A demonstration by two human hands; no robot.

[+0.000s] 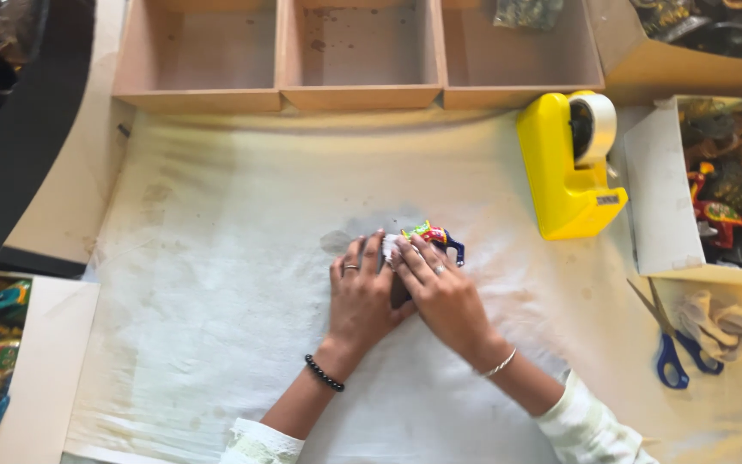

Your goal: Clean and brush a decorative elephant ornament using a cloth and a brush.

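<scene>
Head view, stained white cloth (216,283) over table, wooden compartments (358,56) behind

Likely a craft workshop: tape dispenser (570,167), scissors (676,344), wooden sorting bins (361,96).

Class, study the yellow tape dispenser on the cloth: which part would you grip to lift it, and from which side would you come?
Grip the yellow tape dispenser across its narrow body, fingers on the two long flat sides, coming from above. It probably handles best low and midway, below the tape roll. The cutter end points toward the person, so keeping clear of it seems wise. Both the left hand and the right hand are busy on a small colourful item.
</scene>
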